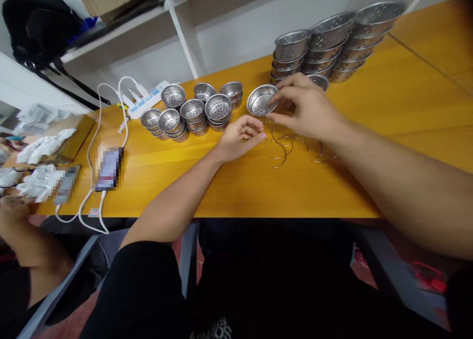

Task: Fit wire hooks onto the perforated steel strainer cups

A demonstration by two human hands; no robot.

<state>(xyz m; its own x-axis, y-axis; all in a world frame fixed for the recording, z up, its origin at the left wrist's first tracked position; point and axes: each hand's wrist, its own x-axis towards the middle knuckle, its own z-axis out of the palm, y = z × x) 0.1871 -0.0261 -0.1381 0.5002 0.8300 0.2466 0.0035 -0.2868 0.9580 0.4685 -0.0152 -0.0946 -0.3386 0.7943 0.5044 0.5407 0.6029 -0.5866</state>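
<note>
My right hand [303,107] grips the rim of a perforated metal strainer basket [259,100], tilted up on the yellow table [229,181]. My left hand [241,138] rests just below it with fingers curled, pinching the end of a thin wire handle [269,132]. Several loose curved wire handles [295,147] lie on the table under and between my hands.
Small stacks of strainer baskets [192,111] stand to the left, taller stacks [328,43] at the back right. A power strip [146,97], white cables and a phone [109,168] lie at left. Another person's arm [22,230] and white packets [37,181] are at far left.
</note>
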